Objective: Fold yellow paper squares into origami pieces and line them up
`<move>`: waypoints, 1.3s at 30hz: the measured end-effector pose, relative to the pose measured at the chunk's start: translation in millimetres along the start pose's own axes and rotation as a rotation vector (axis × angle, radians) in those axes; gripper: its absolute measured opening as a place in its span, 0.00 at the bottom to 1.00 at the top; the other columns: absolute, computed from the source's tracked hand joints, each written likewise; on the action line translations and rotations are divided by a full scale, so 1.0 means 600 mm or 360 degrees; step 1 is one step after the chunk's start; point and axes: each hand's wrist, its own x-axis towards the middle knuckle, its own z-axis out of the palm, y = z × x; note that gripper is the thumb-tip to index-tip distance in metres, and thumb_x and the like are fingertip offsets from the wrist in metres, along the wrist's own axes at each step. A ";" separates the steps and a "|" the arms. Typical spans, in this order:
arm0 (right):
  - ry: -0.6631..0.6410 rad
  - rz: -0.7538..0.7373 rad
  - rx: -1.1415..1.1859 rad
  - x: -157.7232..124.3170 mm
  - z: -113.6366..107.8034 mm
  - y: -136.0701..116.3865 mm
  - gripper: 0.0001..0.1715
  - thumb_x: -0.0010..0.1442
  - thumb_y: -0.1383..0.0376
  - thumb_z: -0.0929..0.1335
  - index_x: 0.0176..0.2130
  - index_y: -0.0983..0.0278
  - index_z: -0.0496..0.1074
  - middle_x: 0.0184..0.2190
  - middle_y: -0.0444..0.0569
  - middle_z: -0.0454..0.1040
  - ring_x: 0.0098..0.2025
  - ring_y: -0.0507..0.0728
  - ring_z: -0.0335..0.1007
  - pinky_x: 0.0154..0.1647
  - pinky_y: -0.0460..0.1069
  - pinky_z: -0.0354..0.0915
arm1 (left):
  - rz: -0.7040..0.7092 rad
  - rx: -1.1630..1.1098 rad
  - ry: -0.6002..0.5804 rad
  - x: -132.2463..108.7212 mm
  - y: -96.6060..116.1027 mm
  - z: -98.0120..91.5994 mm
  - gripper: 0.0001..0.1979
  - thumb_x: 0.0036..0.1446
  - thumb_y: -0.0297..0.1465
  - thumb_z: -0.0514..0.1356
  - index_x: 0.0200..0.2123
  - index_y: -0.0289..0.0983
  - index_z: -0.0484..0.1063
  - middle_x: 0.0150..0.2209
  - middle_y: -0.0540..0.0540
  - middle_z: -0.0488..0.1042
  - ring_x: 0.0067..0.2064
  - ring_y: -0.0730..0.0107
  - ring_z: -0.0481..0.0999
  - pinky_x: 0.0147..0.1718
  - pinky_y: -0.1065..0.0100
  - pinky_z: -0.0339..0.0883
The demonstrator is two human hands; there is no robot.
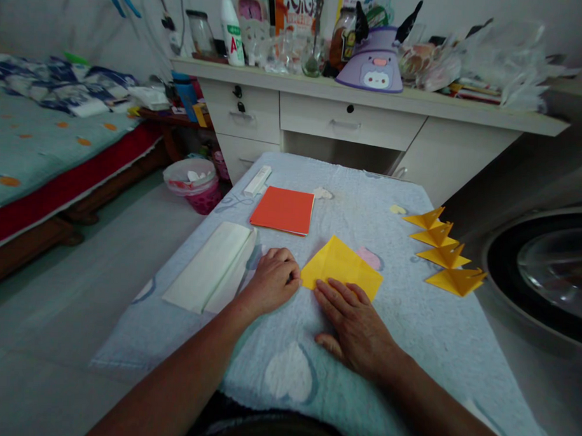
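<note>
A yellow paper sheet [340, 261] lies on the cloth-covered table [285, 370], one corner pointing away from me. My right hand [352, 315] rests flat on its near edge, fingers stretched out and thumb apart. At the sheet's left corner is my left hand [274, 278], its fingers curled and pinched against the paper. Beyond my hands lies a stack of square paper with an orange-red top sheet [283, 209]. Several folded yellow paper figures [455, 281] stand in a row at the table's right side.
Left of my left hand lies a folded whitish packet [208, 266]. A narrow white box [258, 180] sits near the far left corner. Behind the table is a white desk [352, 118] with jars and bags, a bin [194, 183] stands at the left.
</note>
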 end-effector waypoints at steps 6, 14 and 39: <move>-0.0007 0.0018 0.0007 0.001 0.000 -0.001 0.40 0.64 0.46 0.60 0.66 0.66 0.56 0.66 0.55 0.57 0.66 0.69 0.51 0.62 0.66 0.49 | 0.0011 0.0015 0.0016 0.000 0.001 0.003 0.04 0.53 0.27 0.59 0.28 0.39 0.72 0.37 0.47 0.70 0.45 0.61 0.65 0.47 0.59 0.58; -0.0039 0.0051 0.0030 0.004 -0.007 -0.004 0.40 0.65 0.45 0.59 0.66 0.66 0.56 0.65 0.56 0.59 0.65 0.69 0.53 0.62 0.66 0.49 | 0.0027 -0.0012 0.0052 -0.003 -0.008 0.008 0.06 0.52 0.25 0.57 0.33 0.40 0.69 0.39 0.47 0.68 0.46 0.61 0.65 0.48 0.60 0.58; -0.0019 0.0176 0.0054 0.035 -0.015 -0.020 0.40 0.62 0.41 0.59 0.64 0.58 0.59 0.59 0.59 0.64 0.58 0.71 0.56 0.56 0.67 0.51 | -0.0047 -0.0093 0.0118 -0.002 -0.009 0.010 0.03 0.54 0.28 0.59 0.34 0.39 0.71 0.41 0.47 0.69 0.48 0.61 0.65 0.51 0.59 0.58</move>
